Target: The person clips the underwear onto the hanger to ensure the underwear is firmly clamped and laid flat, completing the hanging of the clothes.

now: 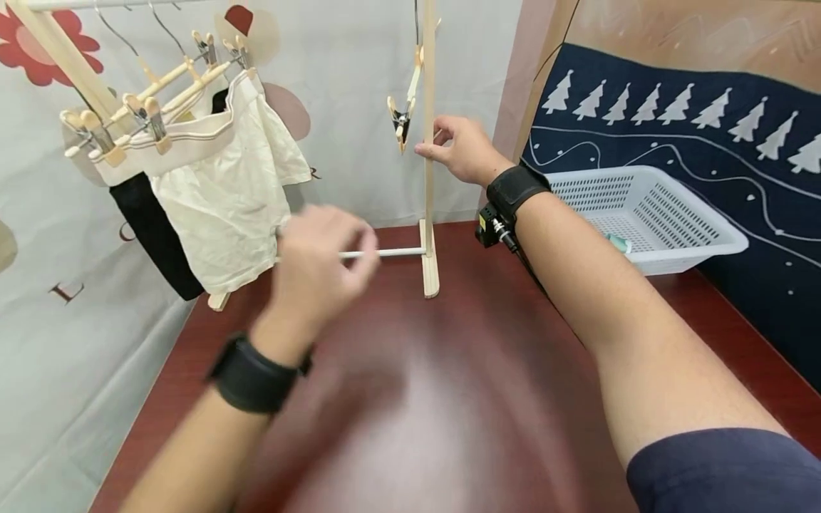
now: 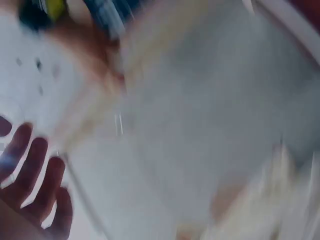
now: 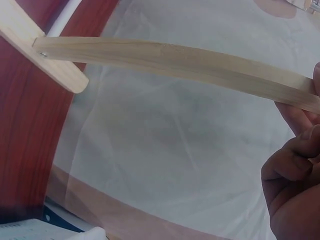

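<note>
My right hand (image 1: 467, 151) pinches the right upright post (image 1: 429, 85) of a wooden clothes rack between thumb and fingers. In the right wrist view, fingers (image 3: 295, 162) curl at the end of the pale wooden post (image 3: 175, 62). Blurred by motion, my left hand (image 1: 317, 260) is raised in front of the rack near the cream shorts (image 1: 224, 196), holding nothing. Its fingers (image 2: 50, 185) are spread and loosely bent in the left wrist view. The shorts hang from a clip hanger (image 1: 199, 89), with a black garment (image 1: 157, 235) behind them.
A hanger with a clip (image 1: 400, 121) hangs beside the post. The post's foot (image 1: 431, 278) and a white lower bar (image 1: 398, 252) stand at the red-brown table (image 1: 410, 342). At right sits a white plastic basket (image 1: 680, 256) with a small greenish item (image 1: 619, 243) inside.
</note>
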{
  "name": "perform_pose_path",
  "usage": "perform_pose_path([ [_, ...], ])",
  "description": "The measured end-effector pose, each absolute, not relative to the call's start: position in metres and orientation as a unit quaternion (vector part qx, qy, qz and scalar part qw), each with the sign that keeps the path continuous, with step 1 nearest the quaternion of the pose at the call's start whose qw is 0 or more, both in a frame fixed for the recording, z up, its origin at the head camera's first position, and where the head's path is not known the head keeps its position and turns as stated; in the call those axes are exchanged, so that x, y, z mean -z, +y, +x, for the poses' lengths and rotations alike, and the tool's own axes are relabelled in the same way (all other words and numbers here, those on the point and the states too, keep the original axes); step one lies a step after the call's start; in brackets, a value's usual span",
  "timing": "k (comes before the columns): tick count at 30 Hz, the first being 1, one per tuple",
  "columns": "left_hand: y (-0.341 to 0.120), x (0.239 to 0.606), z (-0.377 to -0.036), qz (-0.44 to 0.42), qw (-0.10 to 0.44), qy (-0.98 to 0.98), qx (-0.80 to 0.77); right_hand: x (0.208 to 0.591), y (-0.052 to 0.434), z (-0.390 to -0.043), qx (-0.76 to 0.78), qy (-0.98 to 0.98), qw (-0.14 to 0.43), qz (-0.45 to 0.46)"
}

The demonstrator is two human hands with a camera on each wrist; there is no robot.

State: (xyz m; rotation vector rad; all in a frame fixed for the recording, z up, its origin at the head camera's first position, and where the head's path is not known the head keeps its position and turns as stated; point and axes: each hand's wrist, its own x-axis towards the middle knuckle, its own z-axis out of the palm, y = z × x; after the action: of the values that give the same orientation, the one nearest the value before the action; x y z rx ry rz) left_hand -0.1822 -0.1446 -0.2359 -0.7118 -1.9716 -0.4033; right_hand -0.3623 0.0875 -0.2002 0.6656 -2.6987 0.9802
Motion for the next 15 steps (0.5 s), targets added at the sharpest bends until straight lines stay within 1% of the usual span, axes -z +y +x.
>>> perform_pose_path([
  [2, -0.124, 0.265, -0.179, -0.318, 0.398, -0.841, 0.183, 0.204, 0.087, -0.362, -0.334, -0.909, 0.094, 0.23],
  [4, -0.109, 0.286, -0.176, -0.319, 0.316, -0.87, 0.203, 0.212, 0.087, -0.363, -0.344, -0.906, 0.082, 0.232],
  [6, -0.1, 0.3, -0.175, -0.31, 0.246, -0.887, 0.237, 0.218, 0.089, -0.362, -0.354, -0.905, 0.06, 0.229],
  [7, -0.097, 0.305, -0.175, -0.305, 0.223, -0.891, 0.251, 0.219, 0.092, -0.361, -0.363, -0.903, 0.048, 0.226],
  [9, -0.094, 0.311, -0.176, -0.298, 0.204, -0.894, 0.267, 0.219, 0.101, -0.36, -0.376, -0.902, 0.034, 0.211],
  [11, -0.094, 0.314, -0.179, -0.294, 0.201, -0.891, 0.28, 0.216, 0.116, -0.36, -0.381, -0.903, 0.04, 0.193],
  [13, -0.096, 0.314, -0.182, -0.292, 0.211, -0.89, 0.28, 0.213, 0.139, -0.36, -0.358, -0.915, 0.07, 0.17],
  [15, -0.1, 0.312, -0.185, -0.286, 0.221, -0.89, 0.279, 0.214, 0.167, -0.362, -0.296, -0.939, 0.097, 0.146],
])
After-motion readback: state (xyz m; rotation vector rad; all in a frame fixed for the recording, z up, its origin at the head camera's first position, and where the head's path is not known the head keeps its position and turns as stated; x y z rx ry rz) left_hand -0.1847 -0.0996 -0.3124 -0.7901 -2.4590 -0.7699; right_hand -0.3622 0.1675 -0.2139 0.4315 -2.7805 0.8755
